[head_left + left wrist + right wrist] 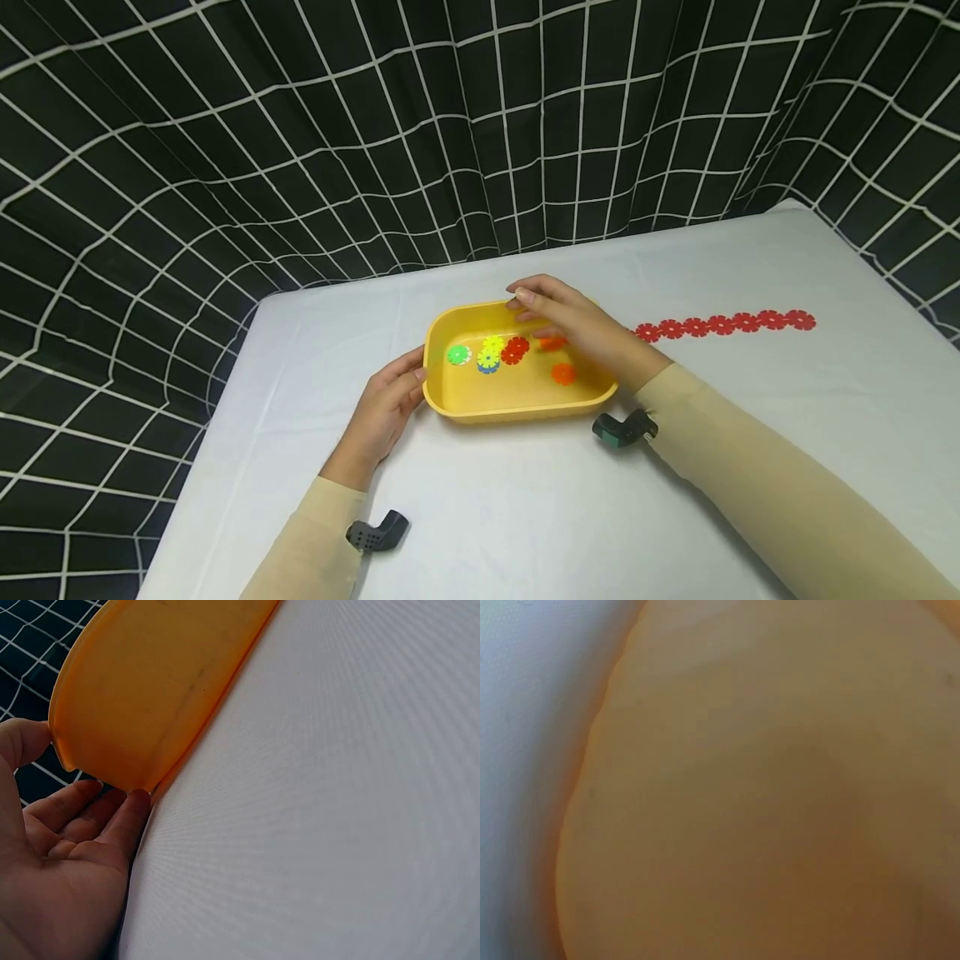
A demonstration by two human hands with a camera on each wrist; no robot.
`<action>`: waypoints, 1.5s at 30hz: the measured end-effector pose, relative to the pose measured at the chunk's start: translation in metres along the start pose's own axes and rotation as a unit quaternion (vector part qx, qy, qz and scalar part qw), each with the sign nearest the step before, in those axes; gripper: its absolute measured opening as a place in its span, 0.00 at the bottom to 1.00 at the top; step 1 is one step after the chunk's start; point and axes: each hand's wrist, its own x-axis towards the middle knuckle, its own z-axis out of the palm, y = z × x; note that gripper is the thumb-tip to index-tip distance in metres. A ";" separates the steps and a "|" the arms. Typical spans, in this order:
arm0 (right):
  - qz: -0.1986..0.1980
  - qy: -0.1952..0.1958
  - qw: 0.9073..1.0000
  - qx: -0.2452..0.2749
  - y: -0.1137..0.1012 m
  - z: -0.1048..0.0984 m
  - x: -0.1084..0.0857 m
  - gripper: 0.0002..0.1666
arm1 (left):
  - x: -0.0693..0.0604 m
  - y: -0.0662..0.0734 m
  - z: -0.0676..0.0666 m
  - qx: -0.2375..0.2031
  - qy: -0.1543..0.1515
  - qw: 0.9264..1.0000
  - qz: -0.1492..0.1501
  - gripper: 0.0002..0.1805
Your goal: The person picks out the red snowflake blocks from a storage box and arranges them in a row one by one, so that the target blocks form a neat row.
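Note:
A yellow plastic basin holds several small notched snowflake discs. Among them are a green disc, a yellow disc, a red disc and an orange disc. My left hand holds the basin's left end, with its thumb at the rim and its fingertips against the outer wall in the left wrist view. Over the basin's right part hovers my right hand, fingers loosely bent, with nothing visible in them. It partly covers another orange disc. The right wrist view shows only the blurred basin wall.
To the right of the basin, a chain of several joined red discs lies across the white tablecloth; its left end is partly behind the right hand. A black curtain with a white grid stands behind the table and along both sides.

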 end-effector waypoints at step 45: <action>-0.001 -0.040 0.946 -0.322 0.018 0.019 0.020 0.19 | 0.000 0.001 0.002 0.009 -0.001 1.000 0.002 0.28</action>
